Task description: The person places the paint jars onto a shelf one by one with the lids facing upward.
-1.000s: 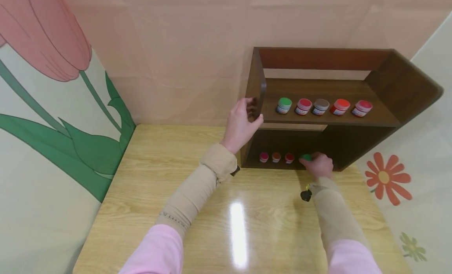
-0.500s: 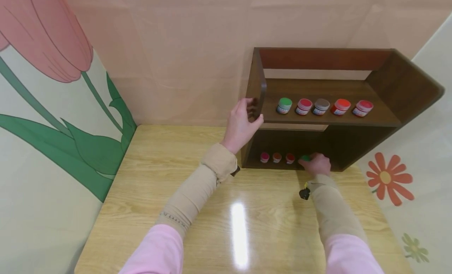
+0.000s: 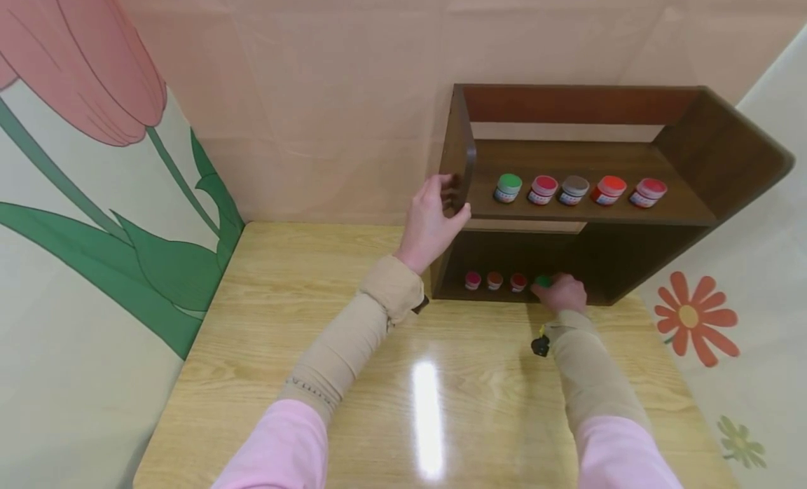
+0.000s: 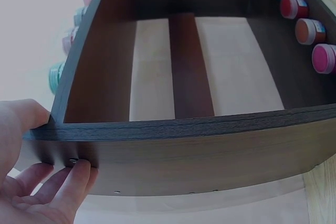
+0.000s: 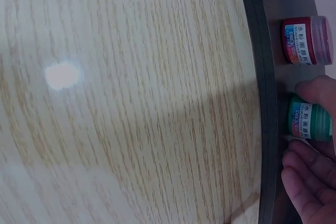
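Note:
In the head view my left hand (image 3: 429,226) grips the left side panel of a dark brown two-tier shelf (image 3: 457,149). The left wrist view shows its thumb (image 4: 32,114) at the panel's front edge and the fingers (image 4: 71,187) against the outer face. On the lower tier, my right hand (image 3: 565,293) holds a green paint jar (image 3: 543,281). Thumb and fingers lie on opposite sides of this green gouache jar (image 5: 308,119) in the right wrist view. It stands just right of a red paint jar (image 3: 518,283), apart from it.
An orange-brown jar (image 3: 494,281) and a magenta jar (image 3: 473,281) continue the lower row leftward. Several jars, including a green-lidded one (image 3: 508,188), line the upper tier. The shelf stands on a wood-grain table (image 3: 302,286) against a pink backdrop (image 3: 315,90).
My right hand has shifted slightly left with the green paint jar, towards the red one. The left hand keeps its hold on the shelf's side panel.

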Tool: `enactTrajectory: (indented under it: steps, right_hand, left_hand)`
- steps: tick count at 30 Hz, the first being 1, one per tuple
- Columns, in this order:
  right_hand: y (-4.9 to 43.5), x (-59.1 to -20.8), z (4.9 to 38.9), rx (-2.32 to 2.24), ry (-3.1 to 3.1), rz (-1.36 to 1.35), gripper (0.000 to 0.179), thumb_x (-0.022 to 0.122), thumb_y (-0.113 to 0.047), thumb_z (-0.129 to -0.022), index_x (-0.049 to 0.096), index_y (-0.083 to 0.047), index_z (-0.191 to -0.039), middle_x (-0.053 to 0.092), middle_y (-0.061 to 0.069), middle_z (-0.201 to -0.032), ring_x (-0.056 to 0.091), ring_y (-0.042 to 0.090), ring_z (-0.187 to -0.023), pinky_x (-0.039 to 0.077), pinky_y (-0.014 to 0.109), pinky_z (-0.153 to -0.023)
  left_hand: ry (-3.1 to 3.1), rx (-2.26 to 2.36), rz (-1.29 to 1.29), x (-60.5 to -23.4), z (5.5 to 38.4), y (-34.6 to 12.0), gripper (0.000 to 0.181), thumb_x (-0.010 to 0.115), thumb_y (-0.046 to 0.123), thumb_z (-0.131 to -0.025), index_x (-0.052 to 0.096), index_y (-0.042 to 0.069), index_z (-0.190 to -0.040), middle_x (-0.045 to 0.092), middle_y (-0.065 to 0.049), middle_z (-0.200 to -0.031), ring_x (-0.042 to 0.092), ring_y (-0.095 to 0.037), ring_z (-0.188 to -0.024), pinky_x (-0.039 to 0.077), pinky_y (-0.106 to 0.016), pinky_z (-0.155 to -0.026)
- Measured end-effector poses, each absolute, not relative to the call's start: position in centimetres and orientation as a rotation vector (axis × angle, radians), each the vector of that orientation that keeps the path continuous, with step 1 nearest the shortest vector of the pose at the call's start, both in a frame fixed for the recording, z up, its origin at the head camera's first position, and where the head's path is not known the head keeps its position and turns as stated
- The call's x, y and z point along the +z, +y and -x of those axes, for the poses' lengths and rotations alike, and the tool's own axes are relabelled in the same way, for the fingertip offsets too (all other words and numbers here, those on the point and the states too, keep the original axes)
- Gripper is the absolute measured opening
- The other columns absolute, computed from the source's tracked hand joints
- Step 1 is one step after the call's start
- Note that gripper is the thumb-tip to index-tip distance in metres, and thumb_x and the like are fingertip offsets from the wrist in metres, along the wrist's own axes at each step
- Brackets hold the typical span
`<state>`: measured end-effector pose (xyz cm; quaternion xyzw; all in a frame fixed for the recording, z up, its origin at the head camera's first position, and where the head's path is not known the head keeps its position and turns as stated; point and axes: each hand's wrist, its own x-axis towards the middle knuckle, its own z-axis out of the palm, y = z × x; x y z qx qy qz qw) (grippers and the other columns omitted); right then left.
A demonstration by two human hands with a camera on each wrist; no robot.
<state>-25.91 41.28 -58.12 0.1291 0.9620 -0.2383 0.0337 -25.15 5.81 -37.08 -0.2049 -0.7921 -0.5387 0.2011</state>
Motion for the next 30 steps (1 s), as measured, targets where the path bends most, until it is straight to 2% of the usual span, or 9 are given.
enactTrajectory:
  steps: [6,11,16,20,24,30]
  right_hand:
    - [41.2,-57.8,25.7,-0.694,2.967,-0.378,0.081,0.062,-0.061,-0.09,0.056,0.013,-0.123,0.057,0.04,-0.117,0.056,0.056,-0.104,0.051,0.063,-0.086]
    - [40.7,-56.6,25.1,-0.764,2.967,-0.473,0.093,0.054,-0.073,-0.089,0.055,0.01,-0.131,0.054,0.041,-0.127,0.052,0.057,-0.114,0.049,0.064,-0.093]
    - [40.9,-55.2,25.0,-0.873,3.046,-0.532,0.091,0.052,-0.077,-0.087,0.062,0.004,-0.128,0.057,0.036,-0.128,0.052,0.055,-0.117,0.046,0.065,-0.097]
    - [41.6,-54.0,25.0,-0.904,3.122,-0.538,0.077,0.054,-0.072,-0.09,0.069,-0.002,-0.12,0.065,0.029,-0.12,0.058,0.051,-0.11,0.049,0.063,-0.091]
    - [42.5,-52.7,24.8,-0.918,3.174,-0.537,0.062,0.056,-0.06,-0.094,0.076,-0.005,-0.111,0.07,0.024,-0.112,0.063,0.049,-0.102,0.051,0.063,-0.085]
    - [44.0,-51.1,23.7,-0.914,3.169,-0.569,0.057,0.056,-0.052,-0.096,0.076,-0.001,-0.11,0.071,0.024,-0.112,0.062,0.048,-0.103,0.052,0.061,-0.085]
  left_hand:
    - [-2.202,-1.519,0.574,-37.1,25.1,5.9,0.043,0.074,0.002,-0.09,0.053,-0.006,-0.126,0.061,-0.017,-0.121,0.067,-0.024,-0.106,0.053,-0.013,-0.088]
    - [-2.203,-1.521,0.572,-37.1,25.1,5.9,0.043,0.074,0.002,-0.089,0.053,-0.006,-0.126,0.06,-0.017,-0.122,0.067,-0.024,-0.107,0.052,-0.013,-0.088]
    - [-2.203,-1.524,0.571,-37.1,25.1,5.9,0.044,0.075,0.002,-0.089,0.053,-0.007,-0.126,0.061,-0.017,-0.122,0.067,-0.024,-0.107,0.052,-0.013,-0.088]
    - [-2.203,-1.528,0.567,-37.0,25.1,5.8,0.043,0.075,0.003,-0.089,0.054,-0.006,-0.126,0.061,-0.017,-0.122,0.067,-0.023,-0.106,0.052,-0.013,-0.087]
    - [-2.205,-1.524,0.568,-37.0,25.1,5.8,0.043,0.075,0.003,-0.089,0.054,-0.006,-0.126,0.061,-0.017,-0.122,0.067,-0.023,-0.106,0.053,-0.013,-0.087]
    - [-2.211,-1.518,0.567,-37.1,25.2,6.0,0.043,0.075,0.003,-0.089,0.054,-0.006,-0.126,0.061,-0.016,-0.122,0.067,-0.022,-0.106,0.052,-0.013,-0.087]
